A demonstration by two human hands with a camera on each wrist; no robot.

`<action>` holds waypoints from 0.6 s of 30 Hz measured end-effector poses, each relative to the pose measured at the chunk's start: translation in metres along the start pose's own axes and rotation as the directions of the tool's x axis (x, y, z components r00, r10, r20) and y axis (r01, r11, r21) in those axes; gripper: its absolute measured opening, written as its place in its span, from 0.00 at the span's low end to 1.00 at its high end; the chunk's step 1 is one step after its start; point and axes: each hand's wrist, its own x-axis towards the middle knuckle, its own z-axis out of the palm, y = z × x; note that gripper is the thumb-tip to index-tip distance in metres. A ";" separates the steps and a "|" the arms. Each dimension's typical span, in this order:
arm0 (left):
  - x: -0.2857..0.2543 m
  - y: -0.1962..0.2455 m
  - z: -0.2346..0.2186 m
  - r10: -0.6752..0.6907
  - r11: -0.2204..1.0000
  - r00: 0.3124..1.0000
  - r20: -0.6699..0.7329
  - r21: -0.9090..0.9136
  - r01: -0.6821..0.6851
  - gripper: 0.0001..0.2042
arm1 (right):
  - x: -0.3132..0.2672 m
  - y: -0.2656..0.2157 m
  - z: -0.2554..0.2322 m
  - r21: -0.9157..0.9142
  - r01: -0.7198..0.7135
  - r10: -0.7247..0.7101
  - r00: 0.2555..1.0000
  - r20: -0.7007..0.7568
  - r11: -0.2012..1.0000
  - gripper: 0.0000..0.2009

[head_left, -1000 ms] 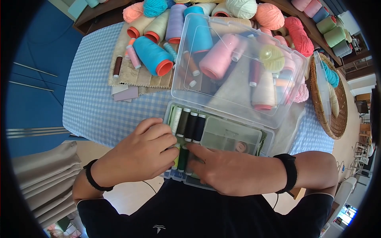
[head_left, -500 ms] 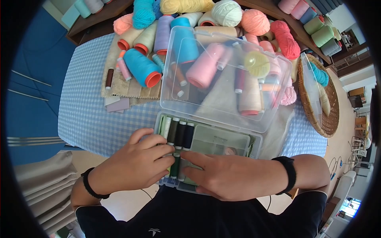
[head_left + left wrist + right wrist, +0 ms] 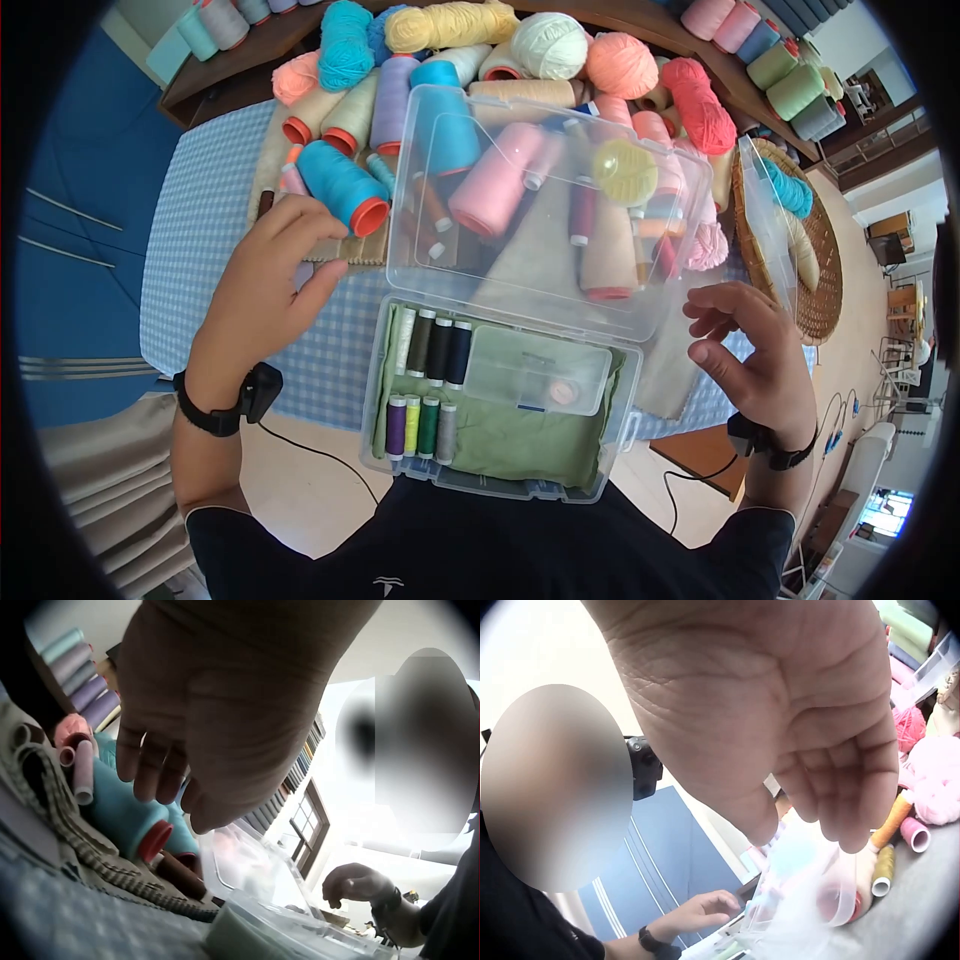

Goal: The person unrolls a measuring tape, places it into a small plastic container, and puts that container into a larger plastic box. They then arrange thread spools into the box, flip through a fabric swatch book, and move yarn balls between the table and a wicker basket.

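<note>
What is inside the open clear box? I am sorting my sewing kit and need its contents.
The clear box holds two rows of small thread spools, a green cloth and a lidded inner case with a pinkish item. Anything beneath the cloth is hidden.

Thread spools (image 3: 432, 347) lie in the open box (image 3: 500, 480), cones (image 3: 345, 190) behind.

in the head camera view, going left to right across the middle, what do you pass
Left hand → clear plastic box with small thread spools and green cloth → right hand → woven basket.
</note>
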 end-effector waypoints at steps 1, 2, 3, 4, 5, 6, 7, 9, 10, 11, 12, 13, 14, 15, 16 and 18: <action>0.001 0.002 0.001 -0.004 1.000 1.000 0.019 -0.022 0.005 0.15 | -0.003 0.003 0.000 0.003 -0.009 0.009 1.000 -0.001 1.000 0.21; 0.003 0.005 0.002 -0.003 1.000 1.000 0.026 -0.025 0.004 0.15 | -0.005 0.007 0.001 0.008 -0.026 0.026 1.000 0.006 1.000 0.21; 0.004 0.008 0.003 0.009 1.000 1.000 0.024 -0.014 -0.008 0.14 | -0.006 0.010 0.001 0.011 -0.042 0.042 0.999 0.014 0.999 0.21; 0.005 0.010 0.004 0.021 1.000 1.000 0.018 -0.003 -0.021 0.14 | -0.007 0.012 0.002 0.012 -0.047 0.047 0.999 0.016 0.999 0.21; 0.005 0.010 0.005 0.022 1.000 1.000 0.021 -0.006 -0.021 0.14 | -0.007 0.014 0.003 0.015 -0.051 0.050 0.999 0.019 0.999 0.21; 0.006 0.010 0.006 0.000 1.000 0.999 0.032 -0.013 0.001 0.14 | -0.008 0.016 0.002 0.018 -0.055 0.054 0.998 0.021 0.998 0.21; 0.007 0.010 0.007 -0.021 1.000 0.999 0.043 -0.019 0.021 0.14 | -0.008 0.018 0.003 0.014 -0.059 0.059 0.998 0.020 0.998 0.21; 0.009 0.013 0.011 -0.007 0.999 0.999 0.053 -0.040 0.010 0.14 | -0.006 0.019 0.005 0.030 -0.044 0.042 0.997 0.067 0.999 0.21; 0.008 0.014 0.012 0.000 0.998 0.998 0.063 -0.055 0.003 0.13 | -0.007 0.021 0.006 0.024 -0.031 0.029 0.996 0.080 0.999 0.21; 0.008 0.016 0.011 0.002 0.998 0.998 0.062 -0.057 0.001 0.13 | -0.007 0.019 0.007 0.022 -0.032 0.030 0.996 0.078 0.999 0.21; 0.010 0.017 0.010 -0.008 0.998 0.998 0.059 -0.057 0.012 0.13 | -0.006 0.017 0.006 0.020 -0.034 0.033 0.997 0.076 0.999 0.20; 0.015 0.020 0.011 -0.009 0.998 0.999 0.049 -0.064 0.012 0.12 | -0.007 0.016 0.001 0.007 -0.039 0.039 0.997 0.066 0.999 0.20; 0.019 0.020 0.012 0.018 0.996 0.999 0.030 -0.083 -0.015 0.12 | -0.008 0.017 -0.008 -0.053 -0.014 0.014 1.000 -0.001 0.998 0.19; 0.020 0.019 0.012 -0.028 0.994 0.999 0.018 -0.110 0.030 0.12 | -0.009 0.020 -0.018 -0.122 0.010 -0.022 0.994 -0.105 0.992 0.17; 0.020 0.017 0.013 -0.075 0.988 0.997 0.013 -0.138 0.076 0.11 | -0.009 0.026 -0.030 -0.156 -0.020 -0.010 0.981 -0.191 0.987 0.16; 0.021 0.015 0.015 -0.079 0.978 0.997 0.010 -0.193 0.079 0.11 | -0.011 0.044 -0.056 -0.122 -0.152 0.097 0.923 -0.371 0.981 0.13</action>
